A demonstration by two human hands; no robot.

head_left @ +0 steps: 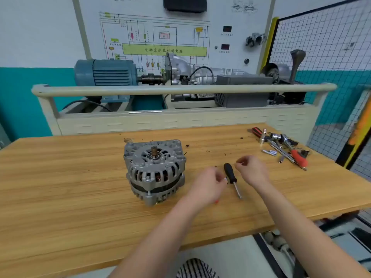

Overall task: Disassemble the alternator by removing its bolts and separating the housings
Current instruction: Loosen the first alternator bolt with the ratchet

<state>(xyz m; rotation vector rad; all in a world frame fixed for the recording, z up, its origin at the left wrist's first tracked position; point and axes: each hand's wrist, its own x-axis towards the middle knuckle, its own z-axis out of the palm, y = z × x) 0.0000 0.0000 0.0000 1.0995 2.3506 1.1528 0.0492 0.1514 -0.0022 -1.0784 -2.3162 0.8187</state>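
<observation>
Standing ribbed cast-metal alternator on wood-grain worktop; right of it, black-handled screwdriver, both hands' fingers curled, pinching unclear.

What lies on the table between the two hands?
A black-handled screwdriver lies on the wooden table between the left hand and the right hand, handle away from the person. The head view shows it.

Alternator: we see it upright, left of our fingers.
Screwdriver: between our left hand and right hand.
</observation>
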